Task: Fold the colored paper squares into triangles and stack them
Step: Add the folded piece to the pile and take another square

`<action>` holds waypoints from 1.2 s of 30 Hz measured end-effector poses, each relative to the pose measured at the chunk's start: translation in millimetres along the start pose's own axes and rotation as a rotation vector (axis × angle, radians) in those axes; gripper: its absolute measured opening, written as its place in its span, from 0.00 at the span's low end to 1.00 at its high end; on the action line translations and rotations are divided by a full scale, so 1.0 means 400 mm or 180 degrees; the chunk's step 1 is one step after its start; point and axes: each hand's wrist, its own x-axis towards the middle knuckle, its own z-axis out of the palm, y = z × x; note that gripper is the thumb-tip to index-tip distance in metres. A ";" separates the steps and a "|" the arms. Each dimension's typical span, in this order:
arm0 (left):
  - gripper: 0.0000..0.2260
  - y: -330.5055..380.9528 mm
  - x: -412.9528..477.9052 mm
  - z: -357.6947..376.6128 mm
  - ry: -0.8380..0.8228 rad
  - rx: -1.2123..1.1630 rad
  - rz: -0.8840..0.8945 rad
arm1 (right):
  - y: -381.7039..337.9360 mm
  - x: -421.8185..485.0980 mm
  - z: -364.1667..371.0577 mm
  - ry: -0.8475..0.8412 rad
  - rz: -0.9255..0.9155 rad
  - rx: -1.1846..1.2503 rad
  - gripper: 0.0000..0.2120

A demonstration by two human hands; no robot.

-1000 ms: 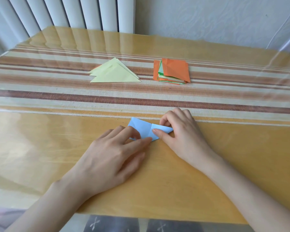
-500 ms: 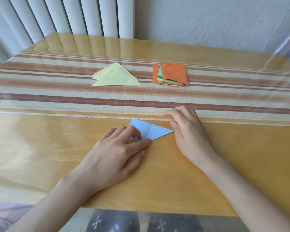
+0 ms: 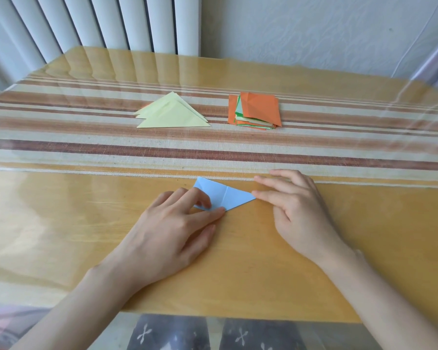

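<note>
- Blue paper triangle point(image 3: 228, 198) lies flat on the glossy table point(image 3: 61, 223), near the person's edge and just short of the striped runner point(image 3: 86, 147), a crease down its middle.
- The left hand point(image 3: 172, 231), in from seven o'clock, rests its fingertips on the triangle's left half, forefinger along the lower edge; we read this as pinning the sheet so the fold cannot spring open.
- The right hand point(image 3: 296, 205) lies at three o'clock of the paper, fingers loosely straight and holding nothing, one fingertip just touching the triangle's right point, probably to square that corner.
- At eleven o'clock from the blue piece, well apart on the runner, sits the slightly fanned stack of yellow triangles point(image 3: 172, 116); at one o'clock waits the pile of paper squares point(image 3: 257, 109), orange on top.
- We judge the fold all but done; next would be carrying the blue piece to the yellow stack, set straight ahead, we think, to keep finished and unfinished paper apart.
- Thin paper slides on so slick a top, so we would expect a light lift, not a push.
</note>
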 end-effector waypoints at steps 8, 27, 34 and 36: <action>0.16 -0.007 0.003 0.000 0.0505 -0.0117 -0.0259 | -0.014 0.013 0.012 -0.0592 0.0121 0.0576 0.19; 0.23 -0.019 0.035 0.004 0.0339 -0.0863 -0.1227 | -0.031 0.019 0.009 -0.0929 0.0229 0.0811 0.21; 0.13 0.030 0.049 -0.009 0.0441 -0.1996 -0.0610 | -0.031 0.017 0.000 -0.0991 0.0464 0.1251 0.38; 0.10 0.032 0.046 -0.003 0.0326 -0.1954 -0.0387 | -0.027 0.017 0.000 -0.0976 0.0424 0.1337 0.40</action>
